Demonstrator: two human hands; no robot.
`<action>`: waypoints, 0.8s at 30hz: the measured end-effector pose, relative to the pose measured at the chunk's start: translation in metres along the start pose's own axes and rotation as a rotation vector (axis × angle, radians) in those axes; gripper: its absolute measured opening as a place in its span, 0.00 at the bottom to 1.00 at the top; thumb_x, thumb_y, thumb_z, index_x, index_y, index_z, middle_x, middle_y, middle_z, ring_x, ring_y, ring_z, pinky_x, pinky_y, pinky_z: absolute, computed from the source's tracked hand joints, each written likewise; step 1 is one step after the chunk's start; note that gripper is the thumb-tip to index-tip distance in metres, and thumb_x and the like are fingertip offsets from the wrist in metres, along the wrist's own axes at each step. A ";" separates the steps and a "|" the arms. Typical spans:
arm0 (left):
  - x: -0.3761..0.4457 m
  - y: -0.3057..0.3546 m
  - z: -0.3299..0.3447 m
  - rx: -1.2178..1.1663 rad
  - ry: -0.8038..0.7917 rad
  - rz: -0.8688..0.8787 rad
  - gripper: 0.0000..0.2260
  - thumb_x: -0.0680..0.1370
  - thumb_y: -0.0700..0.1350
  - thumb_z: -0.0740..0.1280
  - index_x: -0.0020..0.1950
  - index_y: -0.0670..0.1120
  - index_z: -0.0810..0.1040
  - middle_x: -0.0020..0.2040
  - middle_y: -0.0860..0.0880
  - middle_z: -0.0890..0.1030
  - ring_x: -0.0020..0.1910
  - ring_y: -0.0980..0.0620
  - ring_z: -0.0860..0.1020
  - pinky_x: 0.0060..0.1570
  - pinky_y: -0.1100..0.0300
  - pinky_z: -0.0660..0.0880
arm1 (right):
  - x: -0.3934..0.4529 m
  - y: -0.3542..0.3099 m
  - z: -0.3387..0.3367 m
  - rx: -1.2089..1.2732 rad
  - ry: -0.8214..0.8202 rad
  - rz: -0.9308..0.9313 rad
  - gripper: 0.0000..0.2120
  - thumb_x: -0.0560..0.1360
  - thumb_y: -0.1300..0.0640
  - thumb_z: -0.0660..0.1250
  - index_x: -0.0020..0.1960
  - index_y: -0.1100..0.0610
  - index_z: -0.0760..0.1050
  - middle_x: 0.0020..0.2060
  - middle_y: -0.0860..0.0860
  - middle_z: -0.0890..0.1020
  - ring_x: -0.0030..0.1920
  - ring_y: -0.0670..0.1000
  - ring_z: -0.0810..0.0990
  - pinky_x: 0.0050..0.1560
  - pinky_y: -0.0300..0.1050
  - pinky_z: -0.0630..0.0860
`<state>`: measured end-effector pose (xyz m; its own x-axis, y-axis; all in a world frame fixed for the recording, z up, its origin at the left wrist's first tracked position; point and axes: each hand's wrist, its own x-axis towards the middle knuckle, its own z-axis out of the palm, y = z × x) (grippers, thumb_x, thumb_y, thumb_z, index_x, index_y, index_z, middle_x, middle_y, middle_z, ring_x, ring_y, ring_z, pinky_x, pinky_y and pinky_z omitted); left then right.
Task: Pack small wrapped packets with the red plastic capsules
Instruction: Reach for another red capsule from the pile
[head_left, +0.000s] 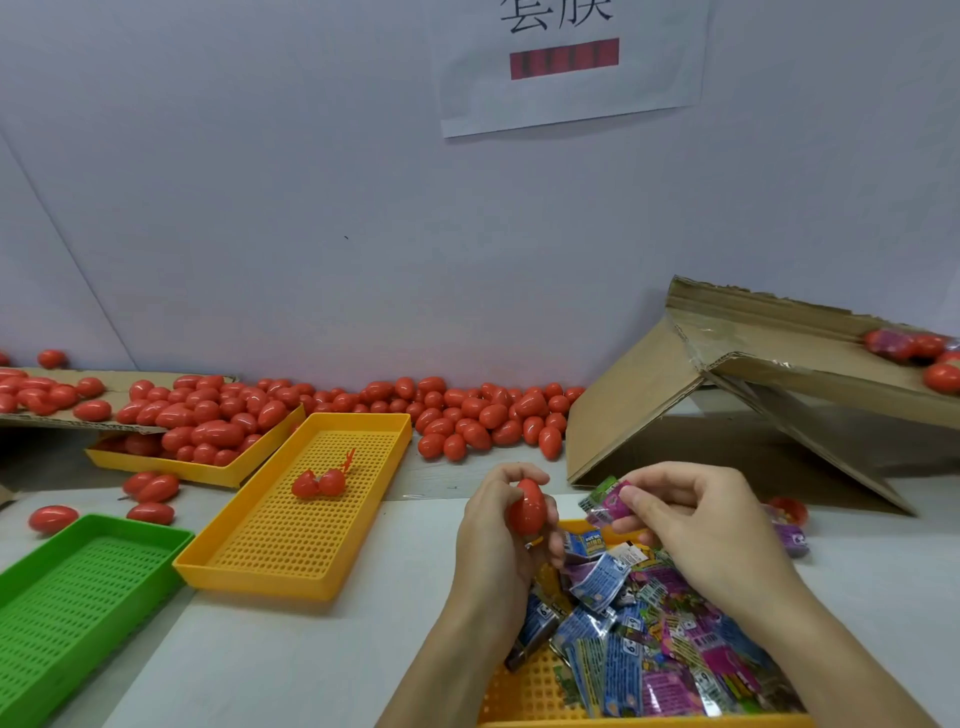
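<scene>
My left hand (493, 535) grips a closed red capsule (527, 506), its pointed end up. To its right, my right hand (685, 519) pinches a small pink and green wrapped packet (608, 501) between thumb and fingers. Both hands hover over a yellow tray (524, 691) heaped with blue and pink wrapped packets (654, 639). A long pile of red capsules (467, 410) lies along the wall behind.
A yellow perforated tray (291, 551) at centre left holds an opened red capsule (318, 483). A green tray (67, 587) sits at the left edge. Another yellow tray (208, 470) behind it carries capsules. A tipped cardboard box (727, 405) stands at right.
</scene>
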<state>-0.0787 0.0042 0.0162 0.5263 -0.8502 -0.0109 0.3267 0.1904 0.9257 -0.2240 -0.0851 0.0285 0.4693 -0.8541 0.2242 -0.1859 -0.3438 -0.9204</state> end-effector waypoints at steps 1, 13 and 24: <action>0.000 0.000 0.000 0.008 0.000 0.005 0.11 0.80 0.38 0.52 0.50 0.41 0.75 0.31 0.46 0.75 0.26 0.49 0.71 0.26 0.60 0.70 | -0.001 0.000 0.000 -0.037 -0.017 -0.031 0.08 0.77 0.63 0.70 0.45 0.52 0.83 0.36 0.45 0.87 0.37 0.44 0.86 0.37 0.36 0.81; -0.003 0.000 -0.002 0.145 -0.038 0.079 0.12 0.81 0.41 0.60 0.38 0.47 0.74 0.30 0.48 0.70 0.25 0.51 0.66 0.25 0.61 0.63 | -0.007 -0.006 -0.008 -0.329 -0.394 -0.159 0.08 0.73 0.56 0.72 0.42 0.42 0.82 0.41 0.39 0.85 0.44 0.43 0.83 0.45 0.44 0.82; -0.005 0.002 -0.001 0.218 -0.031 0.105 0.09 0.80 0.43 0.65 0.40 0.46 0.73 0.30 0.48 0.70 0.25 0.52 0.66 0.25 0.62 0.64 | -0.002 -0.003 -0.010 -0.202 -0.249 -0.186 0.08 0.74 0.55 0.73 0.42 0.41 0.80 0.41 0.42 0.83 0.45 0.44 0.81 0.43 0.41 0.76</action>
<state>-0.0803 0.0094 0.0181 0.5230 -0.8467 0.0979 0.0927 0.1707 0.9810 -0.2329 -0.0862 0.0344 0.7020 -0.6573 0.2740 -0.2326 -0.5754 -0.7841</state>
